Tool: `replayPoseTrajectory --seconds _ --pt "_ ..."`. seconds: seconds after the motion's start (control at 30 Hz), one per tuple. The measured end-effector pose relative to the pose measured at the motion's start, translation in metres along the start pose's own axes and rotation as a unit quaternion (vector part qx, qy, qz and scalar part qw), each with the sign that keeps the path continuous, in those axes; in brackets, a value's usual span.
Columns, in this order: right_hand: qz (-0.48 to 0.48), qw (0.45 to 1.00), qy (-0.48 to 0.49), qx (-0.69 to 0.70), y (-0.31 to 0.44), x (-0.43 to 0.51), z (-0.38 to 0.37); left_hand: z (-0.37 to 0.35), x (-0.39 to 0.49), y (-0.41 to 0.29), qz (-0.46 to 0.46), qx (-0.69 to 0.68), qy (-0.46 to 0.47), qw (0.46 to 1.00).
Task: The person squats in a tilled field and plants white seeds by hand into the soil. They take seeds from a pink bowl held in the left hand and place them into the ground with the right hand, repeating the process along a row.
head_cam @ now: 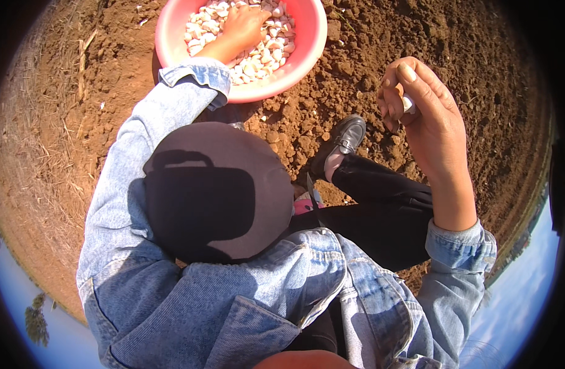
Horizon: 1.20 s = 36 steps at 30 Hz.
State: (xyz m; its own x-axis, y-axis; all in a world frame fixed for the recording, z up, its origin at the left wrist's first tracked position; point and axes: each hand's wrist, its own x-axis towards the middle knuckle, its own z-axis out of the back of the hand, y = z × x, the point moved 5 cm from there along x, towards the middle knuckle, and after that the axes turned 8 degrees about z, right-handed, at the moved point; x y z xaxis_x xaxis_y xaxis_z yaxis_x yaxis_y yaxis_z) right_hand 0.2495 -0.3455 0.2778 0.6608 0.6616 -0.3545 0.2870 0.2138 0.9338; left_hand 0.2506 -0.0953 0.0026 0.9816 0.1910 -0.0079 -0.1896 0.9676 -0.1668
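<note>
A pink plastic basin [316,27], at the top of the view, holds many pale garlic cloves [259,64]. My left hand [245,28] reaches over its rim and lies on the cloves, palm down. Its fingertips are partly hidden, so whether it grips any is unclear. On the right, above the brown soil [296,110], my right hand [423,94] is raised with its fingers curled in. A white garlic clove [408,104] shows between the fingers and the palm, mostly covered by them.
Loose clods surround a black shoe [349,134] on my bent leg in black trousers [379,184]. A dark rounded cloth surface [217,193] fills the middle left. Beside it are a thin pointed strip [313,193] and a pink item [303,206]. Dry straw [81,69] lies left.
</note>
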Motion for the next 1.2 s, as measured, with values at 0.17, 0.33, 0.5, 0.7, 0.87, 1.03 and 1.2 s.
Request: replayPoseTrajectory --seconds 0.17,0.33,0.5,0.7,0.87,1.03,1.2 --pt "-0.064 0.996 0.032 -0.046 -0.029 0.012 -0.003 -0.013 -0.002 0.004 -0.018 -0.028 -0.037 0.999" --pt "-0.074 0.99 0.07 -0.098 -0.066 0.045 -0.001 0.006 -0.01 0.009 0.012 -0.127 -0.062 0.99" --pt "-0.024 0.975 -0.009 -0.22 -0.114 0.1 -0.012 0.021 -0.037 -0.009 0.068 -0.33 -0.02 0.941" --pt "0.026 0.989 -0.023 -0.141 -0.197 0.145 -0.074 0.046 -0.09 -0.018 0.141 -0.479 0.127 0.857" --pt "0.064 0.981 -0.027 -0.182 -0.201 0.138 -0.085 0.029 -0.11 -0.003 0.175 -0.561 0.192 0.786" --pt "0.075 0.986 -0.021 -0.151 -0.201 0.138 -0.089 0.02 -0.11 0.002 0.174 -0.602 0.238 0.743" --pt "0.076 0.996 0.022 -0.042 -0.184 0.135 -0.099 0.017 -0.115 0.003 0.217 -0.737 0.257 0.587"
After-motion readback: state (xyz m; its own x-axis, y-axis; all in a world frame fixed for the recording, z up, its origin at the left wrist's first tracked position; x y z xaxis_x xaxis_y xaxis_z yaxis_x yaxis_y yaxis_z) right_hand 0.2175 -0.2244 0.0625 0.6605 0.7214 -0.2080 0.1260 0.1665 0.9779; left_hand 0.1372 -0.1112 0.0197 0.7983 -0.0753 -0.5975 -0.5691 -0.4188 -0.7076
